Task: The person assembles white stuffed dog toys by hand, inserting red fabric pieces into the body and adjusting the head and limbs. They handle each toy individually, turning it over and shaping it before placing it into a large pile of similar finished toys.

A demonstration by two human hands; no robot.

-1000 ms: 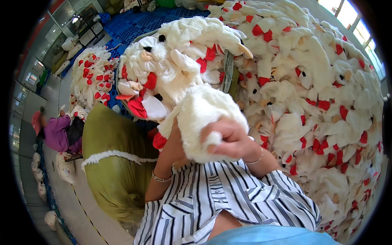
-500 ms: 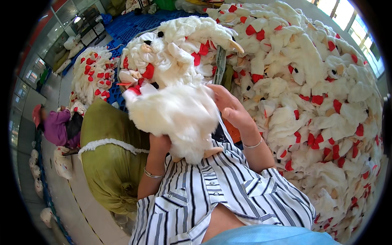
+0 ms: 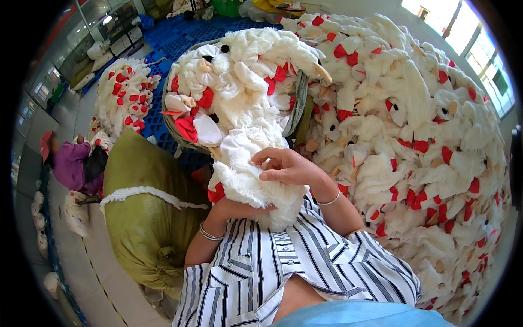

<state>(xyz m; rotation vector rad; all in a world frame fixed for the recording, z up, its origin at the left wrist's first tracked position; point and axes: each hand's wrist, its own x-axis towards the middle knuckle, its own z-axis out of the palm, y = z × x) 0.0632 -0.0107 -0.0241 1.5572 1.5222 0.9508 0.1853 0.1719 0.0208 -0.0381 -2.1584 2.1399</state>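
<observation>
– Where's the white plush?
– From afar, I see it by the basket's near edge, left hand holding it from below. Right hand curls loosely over it; gripping, I can't tell.

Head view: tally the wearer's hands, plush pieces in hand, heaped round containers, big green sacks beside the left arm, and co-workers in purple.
Left hand and right hand: 2
Plush piece in hand: 1, as far as shows
Round container: 1
Green sack: 1
Co-worker in purple: 1
Total: 6
</observation>
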